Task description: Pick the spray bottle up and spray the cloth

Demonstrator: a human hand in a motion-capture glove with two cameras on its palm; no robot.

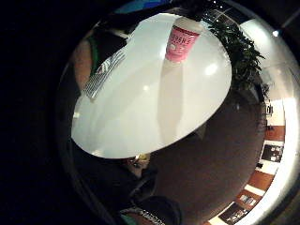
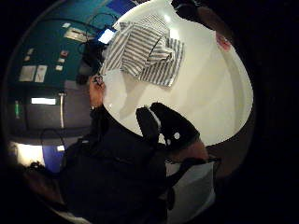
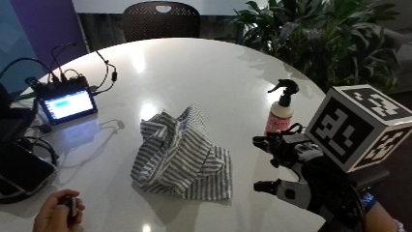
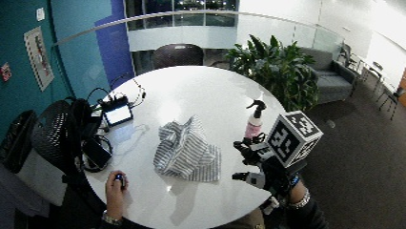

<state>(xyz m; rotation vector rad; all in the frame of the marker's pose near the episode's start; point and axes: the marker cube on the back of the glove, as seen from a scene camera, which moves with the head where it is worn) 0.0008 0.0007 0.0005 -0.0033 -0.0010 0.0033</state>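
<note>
A pink spray bottle (image 3: pixel 281 113) with a black trigger head stands upright near the right edge of the round white table (image 3: pixel 193 72). A crumpled grey-and-white striped cloth (image 3: pixel 180 154) lies in the middle of the table, left of the bottle. My gloved right hand (image 3: pixel 293 159) hovers at the table's near right edge, just in front of the bottle, fingers spread and holding nothing. The little finger side palm view shows the bottle (image 1: pixel 180 42) and the cloth (image 1: pixel 104 72) apart on the table. The thumb side palm view shows the cloth (image 2: pixel 142 53) beyond a gloved finger (image 2: pixel 170 123).
A small lit screen with cables (image 3: pixel 64 104) sits at the table's left side, with dark gear (image 3: pixel 19 169) nearer the front. The bare left hand (image 3: pixel 61 210) holds a small black object at the front left. A chair (image 3: pixel 161 19) and plants (image 3: pixel 322 38) stand behind.
</note>
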